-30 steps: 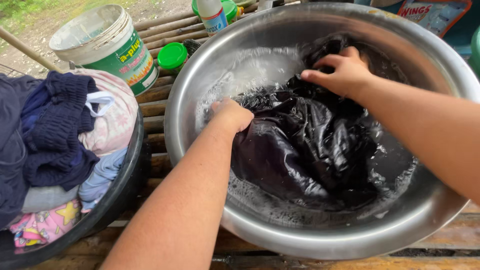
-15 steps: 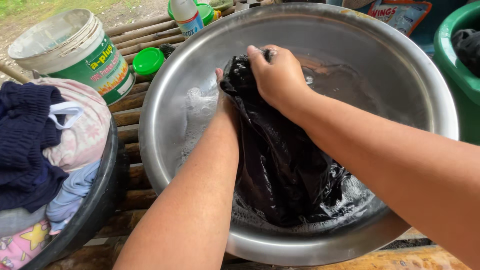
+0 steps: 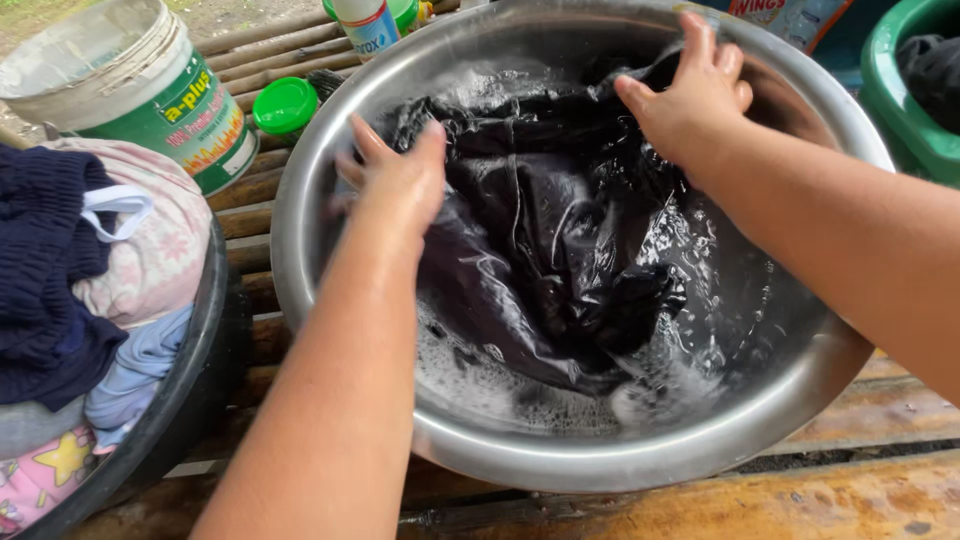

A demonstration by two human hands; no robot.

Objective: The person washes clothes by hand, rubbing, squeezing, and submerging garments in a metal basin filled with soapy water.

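Wooden slatted surface (image 3: 800, 500) holds a steel basin (image 3: 330, 160); both hands, left hand (image 3: 400, 180) and right hand (image 3: 690, 100), press released fingers onto a dark garment (image 3: 560, 250) in suds, unrinsed; a laundry pile (image 3: 90, 280) waits left.

Three basins: one steel (image 3: 330, 190), one black (image 3: 200, 400), one green (image 3: 890, 110). One white bucket (image 3: 130, 90), one bottle (image 3: 365, 25), one dark garment (image 3: 560, 260).

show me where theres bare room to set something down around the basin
Bare wood lies on the bench in front of the steel basin, at bottom right. The left is crowded: black tub, paint bucket, green lid. A green tub borders the right.
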